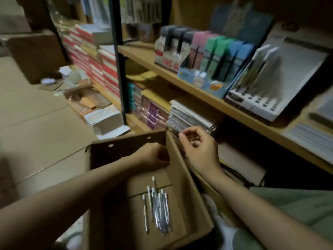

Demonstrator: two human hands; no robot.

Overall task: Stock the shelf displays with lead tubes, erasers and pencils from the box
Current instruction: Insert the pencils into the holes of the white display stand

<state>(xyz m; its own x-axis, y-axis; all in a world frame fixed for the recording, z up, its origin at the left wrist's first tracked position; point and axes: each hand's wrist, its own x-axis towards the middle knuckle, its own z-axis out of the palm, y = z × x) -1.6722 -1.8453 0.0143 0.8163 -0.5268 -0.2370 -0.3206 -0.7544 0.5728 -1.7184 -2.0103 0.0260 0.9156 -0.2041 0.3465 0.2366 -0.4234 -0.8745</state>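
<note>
A few pencils (157, 210) are seen lying on the floor of the open cardboard box (187, 195), into whose far corner the left hand (153, 157) is reached, fingers curled; whether anything is gripped cannot be told. The right hand (200, 150) is held above the box's right wall, loosely curled, apparently empty. Beyond, wooden shelves (198, 91) are loaded with spiral notebooks (189, 116), a pastel pen display (216, 62) and a stepped stand (270, 83); flattened cardboard (36, 123) covers the ground.

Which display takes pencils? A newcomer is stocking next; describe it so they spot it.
On the upper wooden shelf, go right past the blue tray of pastel packs. The white slanted display follows: unlike its neighbours, it has dark round holes along its front and stands mostly empty.
</note>
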